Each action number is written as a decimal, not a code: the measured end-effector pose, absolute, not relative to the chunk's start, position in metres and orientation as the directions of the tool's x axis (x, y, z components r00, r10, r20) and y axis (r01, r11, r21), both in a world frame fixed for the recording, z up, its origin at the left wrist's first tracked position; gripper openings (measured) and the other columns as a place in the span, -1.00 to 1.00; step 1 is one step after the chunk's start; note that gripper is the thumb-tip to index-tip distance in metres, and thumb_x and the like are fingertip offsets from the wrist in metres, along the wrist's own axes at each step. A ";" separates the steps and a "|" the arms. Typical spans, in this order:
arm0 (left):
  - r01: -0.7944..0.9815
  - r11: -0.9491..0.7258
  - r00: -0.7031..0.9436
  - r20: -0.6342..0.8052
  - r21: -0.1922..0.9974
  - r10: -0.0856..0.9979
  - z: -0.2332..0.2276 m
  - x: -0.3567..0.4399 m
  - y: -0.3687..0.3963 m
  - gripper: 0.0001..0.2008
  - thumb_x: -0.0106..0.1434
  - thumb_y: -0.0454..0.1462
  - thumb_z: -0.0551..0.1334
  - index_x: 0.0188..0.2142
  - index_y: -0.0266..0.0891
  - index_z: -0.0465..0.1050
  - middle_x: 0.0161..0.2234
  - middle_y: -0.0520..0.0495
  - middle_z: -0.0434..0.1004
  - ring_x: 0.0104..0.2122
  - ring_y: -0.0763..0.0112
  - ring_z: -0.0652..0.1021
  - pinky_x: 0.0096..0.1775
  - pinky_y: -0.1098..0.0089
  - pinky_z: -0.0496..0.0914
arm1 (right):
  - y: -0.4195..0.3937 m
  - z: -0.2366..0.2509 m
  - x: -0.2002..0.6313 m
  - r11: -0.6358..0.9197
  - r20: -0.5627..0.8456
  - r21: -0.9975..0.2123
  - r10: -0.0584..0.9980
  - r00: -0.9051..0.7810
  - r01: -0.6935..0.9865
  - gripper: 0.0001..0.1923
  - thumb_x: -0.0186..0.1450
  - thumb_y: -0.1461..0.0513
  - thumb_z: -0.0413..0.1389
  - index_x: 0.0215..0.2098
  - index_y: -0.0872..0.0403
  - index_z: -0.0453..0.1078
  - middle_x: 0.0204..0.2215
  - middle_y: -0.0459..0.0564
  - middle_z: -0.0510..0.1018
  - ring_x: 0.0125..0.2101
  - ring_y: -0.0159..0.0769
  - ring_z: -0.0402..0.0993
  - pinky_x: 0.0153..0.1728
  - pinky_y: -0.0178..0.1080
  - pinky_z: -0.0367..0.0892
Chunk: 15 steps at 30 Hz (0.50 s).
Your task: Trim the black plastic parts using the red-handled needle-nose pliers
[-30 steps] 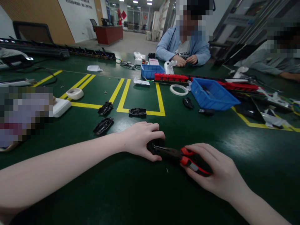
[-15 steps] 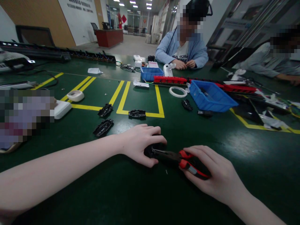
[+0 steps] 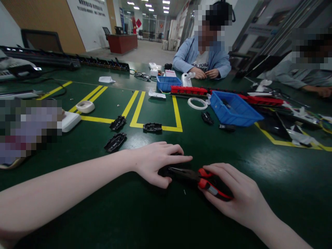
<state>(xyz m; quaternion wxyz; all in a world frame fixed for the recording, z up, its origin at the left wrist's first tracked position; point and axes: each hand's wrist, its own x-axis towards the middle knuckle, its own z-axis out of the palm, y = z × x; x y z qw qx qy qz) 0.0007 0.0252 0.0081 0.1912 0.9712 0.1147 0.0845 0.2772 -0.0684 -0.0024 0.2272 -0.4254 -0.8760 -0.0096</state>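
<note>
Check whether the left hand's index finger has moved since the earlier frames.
Yes. The left hand has stretched its index finger out rightward over the pliers, farther right of the yellow tape corner than before.

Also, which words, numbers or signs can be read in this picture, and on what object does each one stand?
"NEW YORK", partly hidden, on the white T-shirt of the person sitting across the table.
Dark lettering on the white wall panel: too blurred to read.
Red-handled pliers in the right hand: no readable mark.

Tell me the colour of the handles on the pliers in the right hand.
Red with black, on the pliers gripped by the right hand; head view.
</note>
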 end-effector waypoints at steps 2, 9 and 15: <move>0.196 -0.902 0.959 0.118 0.385 0.258 0.009 0.001 0.025 -0.21 0.19 -0.09 0.20 0.34 -0.27 0.00 0.16 -0.26 0.22 -0.01 0.07 0.42 0.05 0.15 0.34 | -0.068 -0.001 0.277 0.637 0.405 -0.176 0.742 -0.535 0.751 -0.63 0.24 0.19 0.15 0.02 0.05 0.33 -0.17 0.08 0.55 -0.24 -0.18 0.53 -0.32 -0.17 0.50; 0.213 -0.869 0.956 0.088 0.447 0.280 0.011 0.002 0.025 -0.23 0.20 -0.15 0.18 0.35 -0.24 -0.02 0.19 -0.25 0.19 0.03 0.07 0.40 0.06 0.16 0.34 | -0.067 0.007 0.272 0.648 0.410 -0.129 0.724 -0.554 0.751 -0.66 0.24 0.21 0.14 -0.01 0.06 0.33 -0.20 0.08 0.55 -0.27 -0.21 0.54 -0.34 -0.20 0.51; 0.214 -0.792 0.936 0.111 0.571 0.333 0.008 0.001 0.025 -0.19 0.22 -0.19 0.22 0.37 -0.19 -0.13 0.24 -0.22 0.12 0.03 0.12 0.43 0.02 0.22 0.39 | -0.066 0.009 0.274 0.648 0.425 -0.114 0.717 -0.552 0.753 -0.68 0.24 0.22 0.14 -0.03 0.07 0.32 -0.22 0.08 0.56 -0.27 -0.22 0.55 -0.34 -0.20 0.51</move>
